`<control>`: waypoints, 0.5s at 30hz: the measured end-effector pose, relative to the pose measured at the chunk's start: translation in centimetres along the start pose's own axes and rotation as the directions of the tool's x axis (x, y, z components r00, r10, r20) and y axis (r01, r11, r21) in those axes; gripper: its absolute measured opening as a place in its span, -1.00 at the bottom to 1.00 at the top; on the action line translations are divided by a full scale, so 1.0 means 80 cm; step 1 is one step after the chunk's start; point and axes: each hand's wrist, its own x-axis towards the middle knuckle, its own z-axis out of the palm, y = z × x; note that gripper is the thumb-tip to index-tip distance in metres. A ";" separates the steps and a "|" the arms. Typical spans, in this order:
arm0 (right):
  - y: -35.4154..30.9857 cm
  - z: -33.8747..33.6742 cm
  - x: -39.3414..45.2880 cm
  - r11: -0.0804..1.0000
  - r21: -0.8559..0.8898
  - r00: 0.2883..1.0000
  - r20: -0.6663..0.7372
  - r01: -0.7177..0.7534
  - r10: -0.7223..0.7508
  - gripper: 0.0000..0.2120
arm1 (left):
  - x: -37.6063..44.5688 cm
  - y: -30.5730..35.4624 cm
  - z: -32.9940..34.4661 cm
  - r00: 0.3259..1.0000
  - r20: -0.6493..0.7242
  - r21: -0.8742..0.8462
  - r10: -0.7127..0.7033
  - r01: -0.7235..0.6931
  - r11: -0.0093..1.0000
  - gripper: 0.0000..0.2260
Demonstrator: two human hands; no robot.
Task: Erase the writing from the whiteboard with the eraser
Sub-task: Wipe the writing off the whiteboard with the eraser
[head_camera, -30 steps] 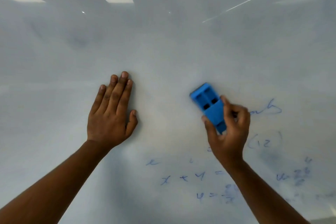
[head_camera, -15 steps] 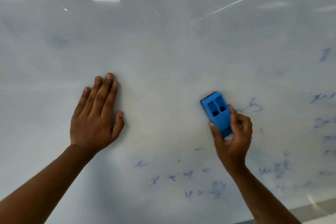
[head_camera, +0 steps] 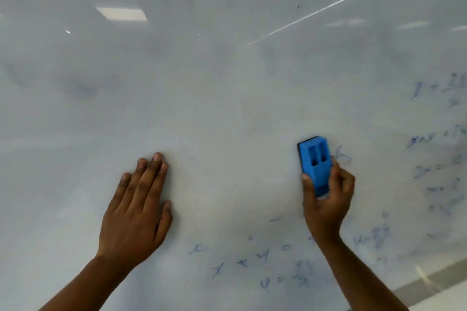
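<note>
Fingers and thumb of the right hand [head_camera: 327, 199] are squeezing the blue eraser [head_camera: 315, 163], so its grip is closed on it. The eraser is pressing flat on the whiteboard [head_camera: 227, 83], pointing up, just beside a blue squiggle. Blue writing [head_camera: 255, 264] is sitting below and off to the right. The left hand [head_camera: 137, 212] is lying open and flat on the board, holding nothing.

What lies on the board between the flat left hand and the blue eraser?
Nothing: in the head view the white whiteboard is bare between the left hand and the blue block eraser gripped by the right hand.
</note>
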 end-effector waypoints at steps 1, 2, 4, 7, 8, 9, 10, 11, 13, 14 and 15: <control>-0.002 0.004 0.028 0.993 -0.005 0.988 -0.094 -0.122 0.121 -0.39 | 0.006 0.004 -0.001 1.000 0.011 -0.010 0.000 0.000 1.000 -0.30; -0.012 0.011 0.048 0.976 0.007 0.965 -0.152 -0.216 0.215 -0.39 | 0.013 0.010 -0.002 1.000 0.019 -0.022 0.006 -0.006 1.000 -0.32; -0.034 0.028 0.055 0.979 0.020 0.962 -0.186 -0.201 0.201 -0.40 | 0.031 0.028 0.000 1.000 0.022 -0.052 0.020 -0.018 0.999 -0.35; -0.055 0.027 -0.014 0.992 0.047 0.992 0.039 0.118 -0.120 -0.38 | 0.059 0.050 0.004 1.000 0.020 -0.070 0.002 -0.001 0.998 -0.34; -0.049 0.018 -0.042 0.975 0.046 0.962 0.163 0.215 -0.220 -0.37 | 0.068 0.053 0.005 1.000 0.017 -0.068 0.003 -0.002 0.998 -0.34; -0.034 0.003 -0.062 0.958 0.039 0.920 0.272 0.283 -0.282 -0.37 | 0.077 0.056 0.006 1.000 0.017 -0.064 0.010 -0.009 0.998 -0.33; -0.015 -0.011 -0.070 0.947 0.023 0.892 0.332 0.319 -0.308 -0.36 | 0.085 0.056 0.008 1.000 0.013 -0.055 0.023 -0.022 0.998 -0.33; 0.003 -0.024 -0.063 0.954 0.009 0.899 0.330 0.301 -0.287 -0.35 | 0.090 0.056 0.009 0.999 0.005 -0.039 0.040 -0.040 0.998 -0.33; 0.035 -0.036 -0.021 0.991 -0.012 0.976 0.172 0.136 -0.132 -0.37 | 0.103 0.061 0.014 0.998 -0.023 -0.001 0.056 -0.056 0.998 -0.33; 0.045 -0.035 0.007 0.999 -0.028 0.997 0.067 0.034 -0.032 -0.38 | 0.110 0.065 0.016 0.998 -0.034 0.015 0.052 -0.051 0.999 -0.33; 0.048 -0.031 0.036 0.997 -0.041 0.998 -0.022 -0.058 0.057 -0.39 | 0.117 0.074 0.019 0.998 -0.044 0.021 0.033 -0.032 0.999 -0.32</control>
